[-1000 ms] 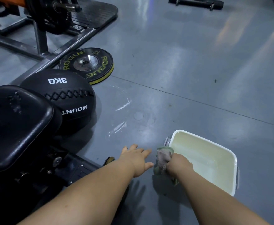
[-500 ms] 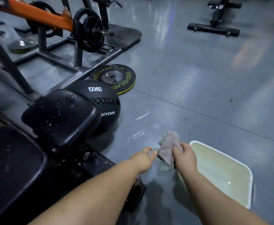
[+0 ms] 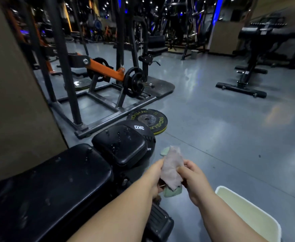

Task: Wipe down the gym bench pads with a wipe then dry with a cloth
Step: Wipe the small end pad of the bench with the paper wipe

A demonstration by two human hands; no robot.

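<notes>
My left hand (image 3: 154,175) and right hand (image 3: 194,180) both pinch the pinkish wipe (image 3: 171,169), one on each side edge. It hangs above the floor (image 3: 213,137), just off the right edge of the droplet-speckled seat pad (image 3: 121,145), with the white tub (image 3: 244,212) nearby.

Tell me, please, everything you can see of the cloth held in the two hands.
The cloth is a soft, crumpled piece of fabric, pale pinkish-grey, with a pale green part showing at its top and bottom ends. It stands roughly upright, held on its left edge by the left hand and pinched on its right by the right hand. It is above the grey floor, right of the small bench pad. Whether it is wet cannot be told.
</notes>
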